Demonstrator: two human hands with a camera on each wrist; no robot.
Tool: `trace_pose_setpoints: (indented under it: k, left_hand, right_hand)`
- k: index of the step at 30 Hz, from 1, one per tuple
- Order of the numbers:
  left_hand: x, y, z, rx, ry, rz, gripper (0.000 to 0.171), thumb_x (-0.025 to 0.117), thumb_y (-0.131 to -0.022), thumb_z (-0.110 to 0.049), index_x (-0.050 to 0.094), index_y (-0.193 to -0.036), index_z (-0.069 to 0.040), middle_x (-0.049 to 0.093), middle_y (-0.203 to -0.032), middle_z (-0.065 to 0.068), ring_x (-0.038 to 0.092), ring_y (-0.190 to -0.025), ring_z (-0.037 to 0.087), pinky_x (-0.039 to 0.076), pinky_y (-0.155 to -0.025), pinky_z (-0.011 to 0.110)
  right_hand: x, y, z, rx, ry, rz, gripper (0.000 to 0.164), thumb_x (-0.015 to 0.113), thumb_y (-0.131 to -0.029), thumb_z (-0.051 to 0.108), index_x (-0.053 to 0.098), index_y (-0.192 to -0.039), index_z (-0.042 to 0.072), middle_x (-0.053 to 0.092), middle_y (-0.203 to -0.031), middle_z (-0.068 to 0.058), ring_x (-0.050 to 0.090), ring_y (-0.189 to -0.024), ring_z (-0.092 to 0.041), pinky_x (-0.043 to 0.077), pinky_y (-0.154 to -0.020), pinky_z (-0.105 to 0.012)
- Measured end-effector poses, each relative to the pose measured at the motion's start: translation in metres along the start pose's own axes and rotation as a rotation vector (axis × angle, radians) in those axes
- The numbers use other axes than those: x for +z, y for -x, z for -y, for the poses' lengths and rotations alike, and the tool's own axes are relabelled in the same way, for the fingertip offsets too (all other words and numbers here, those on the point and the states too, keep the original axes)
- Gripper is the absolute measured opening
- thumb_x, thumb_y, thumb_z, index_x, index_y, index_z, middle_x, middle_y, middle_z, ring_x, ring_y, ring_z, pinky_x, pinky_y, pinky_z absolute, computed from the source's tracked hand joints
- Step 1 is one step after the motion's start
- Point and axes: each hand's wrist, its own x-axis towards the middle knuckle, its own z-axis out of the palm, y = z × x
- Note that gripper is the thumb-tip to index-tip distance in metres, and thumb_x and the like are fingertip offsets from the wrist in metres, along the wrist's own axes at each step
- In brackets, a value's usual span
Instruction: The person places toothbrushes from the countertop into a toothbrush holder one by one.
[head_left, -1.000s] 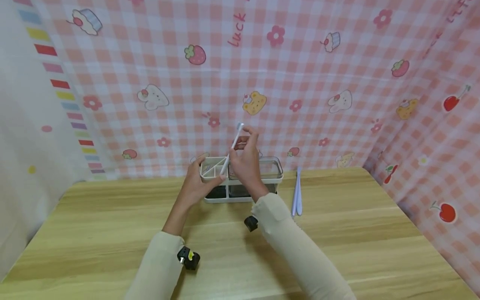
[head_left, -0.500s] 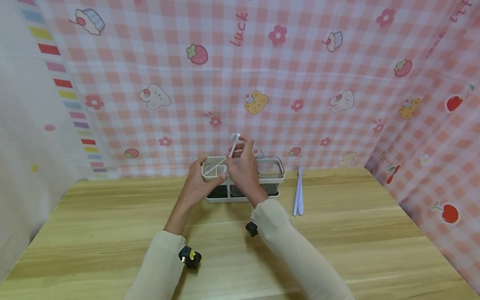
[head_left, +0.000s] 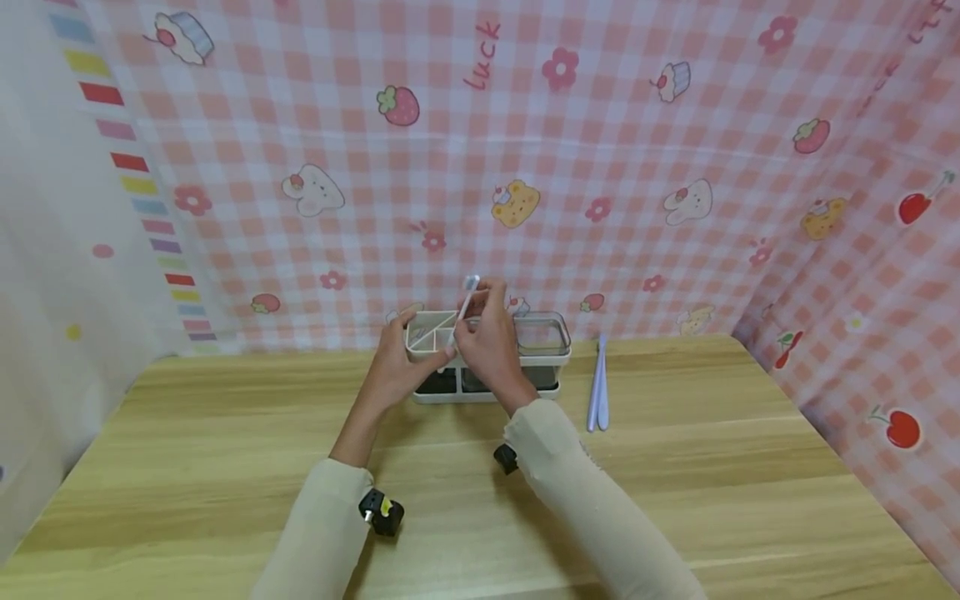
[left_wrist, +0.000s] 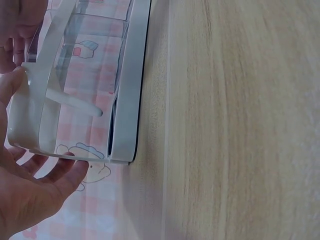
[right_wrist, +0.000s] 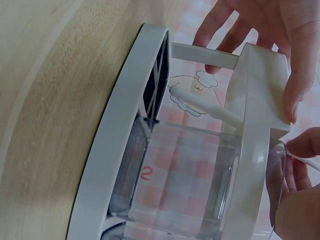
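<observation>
A white toothbrush (head_left: 468, 300) with its bristles up is pinched between thumb and fingers of my right hand (head_left: 491, 342). The lower end of its handle (right_wrist: 202, 105) passes through the top of the off-white toothbrush holder (head_left: 517, 397) and hangs tilted above the base, as the right wrist view shows. My left hand (head_left: 397, 362) grips the holder's left end, with the thumb at the front and the fingers (left_wrist: 60, 172) round the side and back. Slanted dividers (head_left: 433, 332) split the top there. A clear cup (right_wrist: 185, 175) sits in the holder beside the handle.
Two lavender toothbrushes (head_left: 597, 392) lie side by side on the wooden table (head_left: 225, 467), right of the holder. A pink checked cloth (head_left: 450, 167) hangs right behind the holder. Black wrist cameras (head_left: 381, 512) are strapped at both sleeves.
My right hand has moved down and slightly left, lowering the toothbrush into the divided top of the holder. The left hand keeps its grip on the holder.
</observation>
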Motion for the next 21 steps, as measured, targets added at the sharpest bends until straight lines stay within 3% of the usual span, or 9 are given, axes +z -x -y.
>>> trace_pose_setpoints:
  k: [8, 21]
  left_hand:
    - [-0.0005, -0.0027, 0.0008, 0.027, 0.006, 0.001, 0.090, 0.078, -0.089, -0.027, 0.026, -0.157, 0.000, 0.033, -0.150, 0.024, 0.044, -0.124, 0.038, 0.041, -0.101, 0.052]
    - [0.0009, -0.0004, 0.0030, 0.001, 0.004, 0.000, 0.090, 0.078, -0.089, -0.029, 0.027, -0.157, -0.003, 0.033, -0.150, 0.024, 0.045, -0.124, 0.037, 0.040, -0.103, 0.052]
  right_hand:
    - [-0.0014, -0.0041, -0.0020, 0.014, 0.028, 0.048, 0.050, 0.063, -0.085, -0.017, 0.037, -0.122, 0.004, 0.066, -0.103, -0.019, 0.067, -0.094, -0.026, 0.057, -0.078, -0.032]
    - [-0.0042, -0.0034, 0.0002, 0.091, 0.035, 0.122, 0.054, 0.064, -0.083, -0.018, 0.040, -0.127, 0.003, 0.064, -0.104, -0.016, 0.066, -0.097, -0.026, 0.055, -0.082, -0.027]
